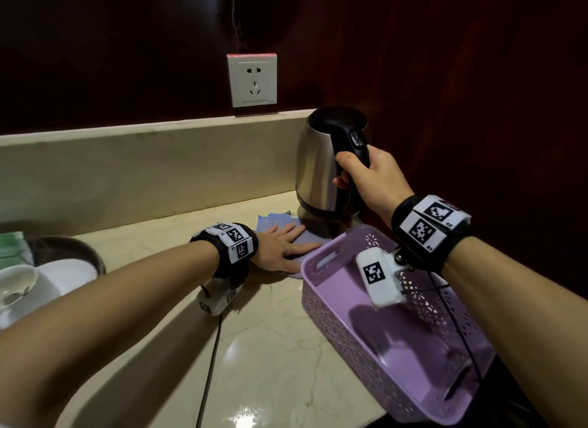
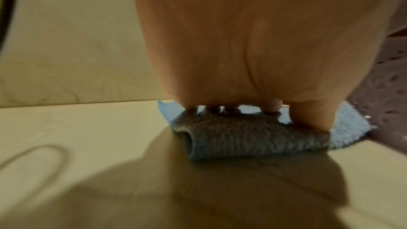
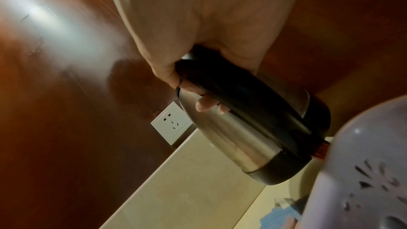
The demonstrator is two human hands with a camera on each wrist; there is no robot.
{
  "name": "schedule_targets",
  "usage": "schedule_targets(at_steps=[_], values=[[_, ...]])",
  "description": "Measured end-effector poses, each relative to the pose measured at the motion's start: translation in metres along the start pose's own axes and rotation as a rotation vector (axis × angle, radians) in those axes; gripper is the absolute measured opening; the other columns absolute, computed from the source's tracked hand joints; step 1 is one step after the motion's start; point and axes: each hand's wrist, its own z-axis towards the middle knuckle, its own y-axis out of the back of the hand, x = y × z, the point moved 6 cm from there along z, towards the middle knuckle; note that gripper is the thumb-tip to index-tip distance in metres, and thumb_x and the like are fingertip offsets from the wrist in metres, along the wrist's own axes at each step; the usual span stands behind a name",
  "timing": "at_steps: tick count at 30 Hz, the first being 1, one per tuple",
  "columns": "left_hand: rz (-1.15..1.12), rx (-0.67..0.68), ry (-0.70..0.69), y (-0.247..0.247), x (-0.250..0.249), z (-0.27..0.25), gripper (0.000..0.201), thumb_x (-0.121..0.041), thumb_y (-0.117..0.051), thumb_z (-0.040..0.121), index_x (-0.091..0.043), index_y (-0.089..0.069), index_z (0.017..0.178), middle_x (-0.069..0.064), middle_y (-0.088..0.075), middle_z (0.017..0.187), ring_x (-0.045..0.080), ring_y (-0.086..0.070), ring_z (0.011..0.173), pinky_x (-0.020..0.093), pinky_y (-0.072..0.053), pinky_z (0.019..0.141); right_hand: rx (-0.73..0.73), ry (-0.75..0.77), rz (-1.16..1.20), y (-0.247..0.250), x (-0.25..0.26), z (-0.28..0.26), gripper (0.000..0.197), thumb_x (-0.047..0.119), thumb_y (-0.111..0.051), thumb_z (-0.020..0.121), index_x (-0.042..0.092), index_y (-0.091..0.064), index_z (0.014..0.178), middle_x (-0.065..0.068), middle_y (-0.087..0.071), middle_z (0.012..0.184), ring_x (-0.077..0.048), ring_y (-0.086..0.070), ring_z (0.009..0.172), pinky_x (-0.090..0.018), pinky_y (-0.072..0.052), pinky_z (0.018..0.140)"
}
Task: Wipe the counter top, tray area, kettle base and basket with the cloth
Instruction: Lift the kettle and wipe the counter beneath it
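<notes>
Shiny cream desk (image 1: 261, 348) by a dark wall, left hand (image 1: 280, 247) flat on the blue cloth (image 1: 273, 222) (fingers straight), right hand (image 1: 366, 179) wrapped round the kettle (image 1: 318, 169) handle, purple basket (image 1: 343, 313) just beside the cloth

From the wrist cam, the right hand (image 3: 198, 41) has its grip wrapped around the black handle of the steel kettle (image 3: 237, 145), fingertips (image 3: 204, 105) curling in against the shiny body, and the whole kettle sits tilted across the shot. Behind it there's a white wall socket (image 3: 171, 123) on the dark reddish wood wall (image 3: 66, 111), right above the beige backsplash (image 3: 187, 189). A corner of the purple perforated basket (image 3: 363, 180) fills the bottom right, with a bit of blue cloth (image 3: 277, 217) lying on the desk (image 3: 275, 196) beside it.
</notes>
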Motion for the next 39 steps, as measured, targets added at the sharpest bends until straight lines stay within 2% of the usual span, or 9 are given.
schedule_targets(at_steps=[7, 15, 20, 24, 32, 34, 36, 38, 39], values=[[-0.062, 0.04, 0.061, -0.023, 0.002, -0.034, 0.07, -0.066, -0.03, 0.096, -0.051, 0.013, 0.149, 0.002, 0.028, 0.16, 0.026, 0.025, 0.147, 0.051, 0.012, 0.117, 0.033, 0.0, 0.045, -0.014, 0.002, -0.008, 0.018, 0.026, -0.058, 0.093, 0.009, -0.057, 0.089, -0.001, -0.06, 0.071, -0.018, -0.069, 0.071, -0.05, -0.057, 0.087], [-0.119, 0.058, 0.122, -0.051, -0.001, -0.076, 0.077, -0.07, -0.032, 0.093, -0.051, 0.019, 0.148, 0.002, 0.031, 0.159, 0.026, 0.027, 0.146, 0.05, 0.014, 0.116, 0.104, 0.031, 0.063, -0.036, 0.015, -0.021, 0.017, 0.029, -0.058, 0.091, 0.018, -0.057, 0.078, 0.004, -0.062, 0.066, -0.022, -0.072, 0.076, -0.049, -0.057, 0.088], [-0.153, 0.035, 0.147, -0.071, -0.006, -0.109, 0.093, -0.078, -0.045, 0.082, -0.054, 0.018, 0.146, 0.0, 0.032, 0.158, 0.024, 0.028, 0.146, 0.05, 0.014, 0.116, 0.141, 0.038, 0.086, -0.05, 0.018, -0.03, 0.018, 0.028, -0.058, 0.091, 0.016, -0.054, 0.078, 0.003, -0.06, 0.066, -0.018, -0.07, 0.072, -0.043, -0.056, 0.083], [-0.102, -0.006, 0.166, -0.088, -0.011, -0.124, 0.09, -0.078, -0.042, 0.083, -0.055, 0.02, 0.145, 0.0, 0.031, 0.159, 0.025, 0.026, 0.147, 0.051, 0.013, 0.117, 0.169, 0.048, 0.062, -0.061, 0.02, -0.037, 0.018, 0.031, -0.057, 0.09, 0.016, -0.056, 0.081, 0.001, -0.063, 0.067, -0.024, -0.072, 0.076, -0.043, -0.056, 0.083], [-0.086, -0.02, 0.203, -0.091, -0.032, -0.141, 0.086, -0.07, -0.043, 0.089, -0.05, 0.014, 0.15, 0.002, 0.025, 0.161, 0.025, 0.021, 0.148, 0.051, 0.006, 0.12, 0.245, 0.055, 0.1, -0.077, 0.025, -0.052, 0.016, 0.028, -0.057, 0.092, 0.013, -0.055, 0.087, -0.004, -0.058, 0.076, -0.016, -0.068, 0.07, -0.027, -0.055, 0.071], [-0.034, -0.038, 0.212, -0.094, -0.038, -0.147, 0.081, -0.069, -0.039, 0.091, -0.05, 0.013, 0.15, 0.004, 0.018, 0.163, 0.026, 0.015, 0.15, 0.051, -0.003, 0.121, 0.262, 0.056, 0.119, -0.078, 0.026, -0.055, 0.015, 0.027, -0.057, 0.093, 0.014, -0.055, 0.085, -0.003, -0.057, 0.075, -0.017, -0.068, 0.07, -0.027, -0.055, 0.071], [0.098, -0.081, 0.224, -0.096, -0.045, -0.15, 0.074, -0.065, -0.033, 0.094, -0.044, 0.007, 0.153, 0.011, 0.004, 0.164, 0.03, -0.002, 0.151, 0.049, -0.02, 0.117, 0.272, 0.056, 0.13, -0.078, 0.028, -0.057, 0.014, 0.026, -0.057, 0.093, 0.013, -0.055, 0.087, -0.004, -0.057, 0.076, -0.017, -0.067, 0.071, -0.027, -0.055, 0.071], [0.273, -0.184, 0.205, -0.091, -0.053, -0.149, 0.067, -0.057, -0.03, 0.098, -0.034, -0.005, 0.156, 0.021, -0.023, 0.156, 0.035, -0.036, 0.138, 0.044, -0.043, 0.101, 0.276, 0.058, 0.139, -0.079, 0.029, -0.058, 0.016, 0.027, -0.057, 0.092, 0.012, -0.055, 0.091, -0.006, -0.056, 0.078, -0.016, -0.067, 0.07, -0.025, -0.054, 0.069], [0.342, -0.225, 0.179, -0.087, -0.057, -0.148, 0.064, -0.053, -0.027, 0.098, -0.03, -0.012, 0.156, 0.021, -0.037, 0.147, 0.036, -0.051, 0.122, 0.04, -0.048, 0.086, 0.277, 0.061, 0.144, -0.08, 0.029, -0.059, 0.016, 0.027, -0.057, 0.092, 0.012, -0.055, 0.091, -0.006, -0.055, 0.079, -0.016, -0.067, 0.069, -0.025, -0.054, 0.068]])
